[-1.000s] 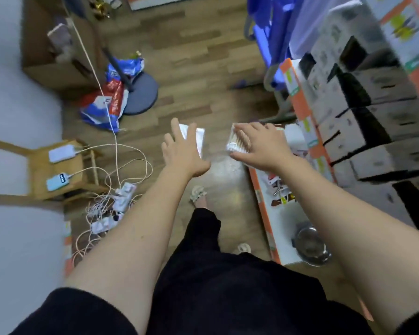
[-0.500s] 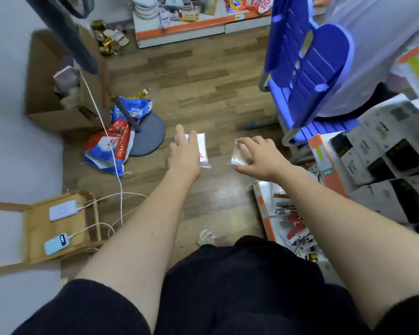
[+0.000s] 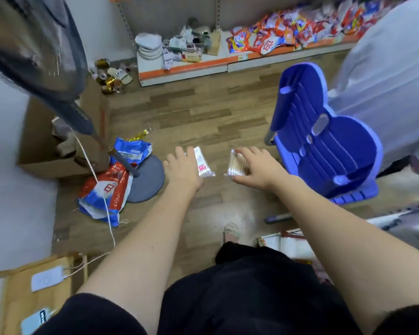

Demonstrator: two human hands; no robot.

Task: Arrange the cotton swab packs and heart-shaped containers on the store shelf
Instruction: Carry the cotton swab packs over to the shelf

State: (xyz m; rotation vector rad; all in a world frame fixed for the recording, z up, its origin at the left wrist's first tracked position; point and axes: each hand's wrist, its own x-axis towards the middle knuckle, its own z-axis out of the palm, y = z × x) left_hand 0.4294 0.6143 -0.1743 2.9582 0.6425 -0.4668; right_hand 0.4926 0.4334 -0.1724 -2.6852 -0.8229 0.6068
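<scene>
left hand (image 3: 183,166): i see it stretched forward over the wooden floor (image 3: 203,112), back of the hand up, fingers wrapped over a flat clear cotton swab pack with a red print (image 3: 202,164), which sticks out on its right side.
right hand (image 3: 258,166): i see it out in front too, fingers curled over the top of a second cotton swab pack (image 3: 236,163), thumb under it; the tan sticks show through the plastic.
packs: both are held in the air above the floor, near each other but apart, not on any shelf.
store shelf (image 3: 228,66): far side of the floor, white with an orange edge strip; red and white snack bags (image 3: 276,37) lie on its right part, small pale goods i cannot make out on its left.
blue plastic chair (image 3: 324,141): just right of my right hand, back facing me.
fan stand (image 3: 145,177): round grey base left of my left hand, a red and blue bag (image 3: 107,192) lying against it.
cardboard box (image 3: 41,146): open, by the left wall.
heart-shaped containers: i cannot pick them out.
</scene>
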